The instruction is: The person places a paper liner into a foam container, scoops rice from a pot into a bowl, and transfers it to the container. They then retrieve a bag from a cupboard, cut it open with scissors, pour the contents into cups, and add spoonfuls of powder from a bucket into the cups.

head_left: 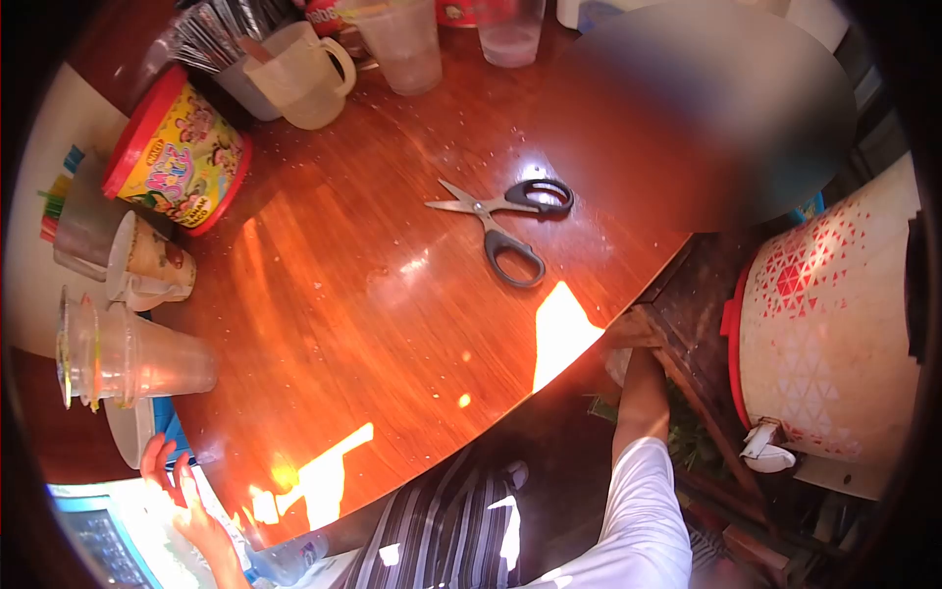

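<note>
My left hand is at the table's lower left edge, fingers spread and holding nothing visible. It is close to a stack of clear plastic cups and a pale cup lying beside a blue item. My right hand reaches down past the table's right edge, in shadow. Its fingers are hard to make out, and something pale and translucent is near it. A pair of scissors with dark handles lies on the table with its blades apart, out of reach of both hands.
Along the far side of the brown wooden table stand a tub with a red lid, a handled plastic jug and plastic cups. A patterned paper cup is at left. A white cooler stands at right.
</note>
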